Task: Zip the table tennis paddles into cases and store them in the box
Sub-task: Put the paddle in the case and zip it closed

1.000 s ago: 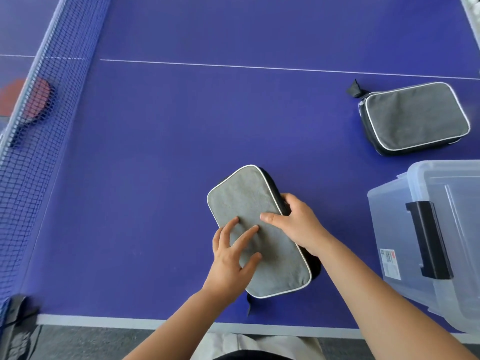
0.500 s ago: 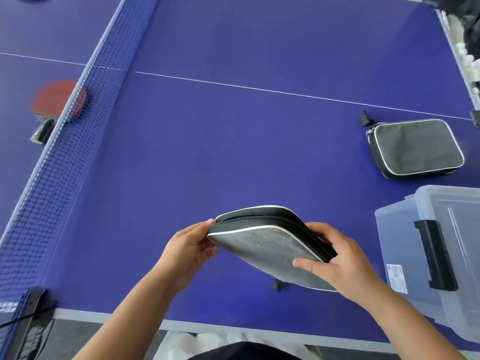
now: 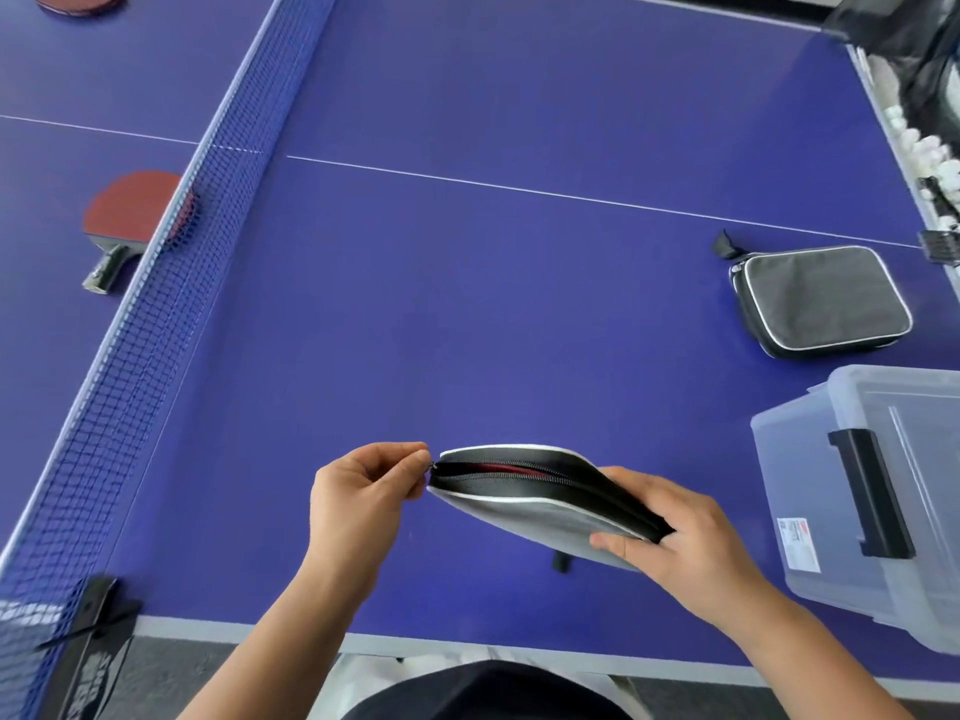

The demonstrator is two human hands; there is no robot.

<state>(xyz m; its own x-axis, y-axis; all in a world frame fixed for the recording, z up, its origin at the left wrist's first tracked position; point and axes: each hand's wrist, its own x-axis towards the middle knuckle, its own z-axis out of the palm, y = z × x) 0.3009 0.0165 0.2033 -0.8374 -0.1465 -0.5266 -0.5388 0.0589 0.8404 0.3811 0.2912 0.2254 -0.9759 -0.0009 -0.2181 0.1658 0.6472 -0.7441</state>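
- The grey case [image 3: 540,504] hangs above the table [image 3: 467,314], zipper edge up, a sliver of red paddle showing through the gap.
- The left hand [image 3: 363,491] pinches what looks like the zipper pull at the case's near-left corner, fingers curled tight on it; the pull itself is too small to make out.
- The right hand [image 3: 680,532] grips the opposite end, thumb underneath, fingers wrapped over the top edge, tilting the case down toward itself.
- The zipper looks open along most of its length, so the zipping seems barely begun.
- Risks: if the right hand lets the fabric go slack, the slider could snag at the curved corner; the paddle sits close to the teeth and could jam the track; with the case tilted and open, the paddle could slide out.
- Right of the right hand stands the clear box [image 3: 883,501], lid on with a black latch, so it needs opening before storing.
- Beyond it lies a second case [image 3: 821,298], flat on the table.
- Far off past the left hand, behind the net [image 3: 171,262], lies a red paddle [image 3: 130,210]; another peeks in at the top edge.
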